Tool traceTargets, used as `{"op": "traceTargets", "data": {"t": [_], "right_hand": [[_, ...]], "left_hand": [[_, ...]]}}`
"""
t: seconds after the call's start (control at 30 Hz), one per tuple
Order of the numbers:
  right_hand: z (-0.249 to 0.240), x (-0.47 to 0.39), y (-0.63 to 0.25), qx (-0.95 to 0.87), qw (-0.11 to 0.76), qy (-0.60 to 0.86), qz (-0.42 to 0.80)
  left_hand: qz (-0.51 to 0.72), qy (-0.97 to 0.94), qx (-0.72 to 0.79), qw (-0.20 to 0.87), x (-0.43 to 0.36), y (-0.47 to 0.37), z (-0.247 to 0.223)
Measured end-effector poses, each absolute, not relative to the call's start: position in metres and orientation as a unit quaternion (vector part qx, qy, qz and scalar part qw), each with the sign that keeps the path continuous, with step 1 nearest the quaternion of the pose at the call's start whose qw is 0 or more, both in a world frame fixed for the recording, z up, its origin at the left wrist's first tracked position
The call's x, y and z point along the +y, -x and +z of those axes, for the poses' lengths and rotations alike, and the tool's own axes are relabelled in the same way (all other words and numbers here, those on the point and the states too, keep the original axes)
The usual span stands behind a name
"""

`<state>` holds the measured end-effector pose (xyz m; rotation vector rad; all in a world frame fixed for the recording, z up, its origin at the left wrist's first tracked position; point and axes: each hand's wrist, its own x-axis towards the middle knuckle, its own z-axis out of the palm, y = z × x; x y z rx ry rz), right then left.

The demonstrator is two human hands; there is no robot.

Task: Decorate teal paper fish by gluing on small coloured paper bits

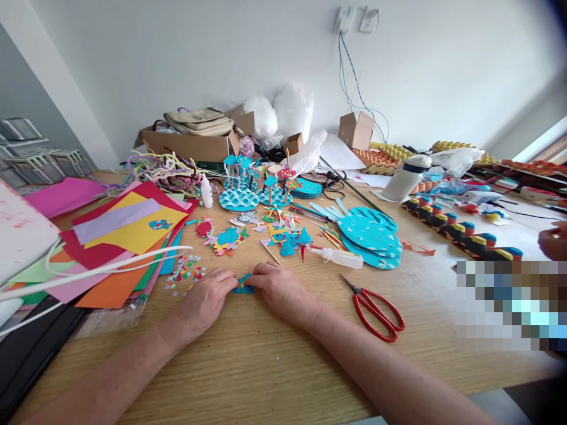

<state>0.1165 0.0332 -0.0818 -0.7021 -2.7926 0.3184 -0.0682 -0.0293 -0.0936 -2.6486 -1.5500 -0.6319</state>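
A small blue paper piece with yellow bits (243, 283), probably a fish cutout, lies on the wooden table between my two hands. The fingers of my left hand (207, 295) are bent together and press its left end. My right hand (279, 289) has its fingertips closed on the right end, covering part of it. Small coloured paper dots (183, 274) are scattered beside my left hand. Beyond my hands lie a stack of fish cutouts (228, 239) and a thin wooden stick (270, 252). Red-handled scissors (378, 313) rest to the right of my right hand.
Coloured paper sheets (119, 236) and a white cable (110, 265) are at left. A glue bottle (341, 257) lies by blue paper discs (372, 236). Wave-edged fish models (239, 198) stand behind. At far right, another person's hand (553, 241) shows near a painted egg-carton strip (460, 230).
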Motion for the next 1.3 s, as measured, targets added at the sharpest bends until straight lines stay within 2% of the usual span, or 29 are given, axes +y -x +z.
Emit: {"op": "traceTargets", "data": {"t": [1.3], "right_hand": [[-0.0801, 0.0323, -0.1156, -0.953, 0.115, 0.249, 0.125]], "left_hand": [[-0.203, 0.841, -0.501, -0.018, -0.0293, 0.0661, -0.0898]]}}
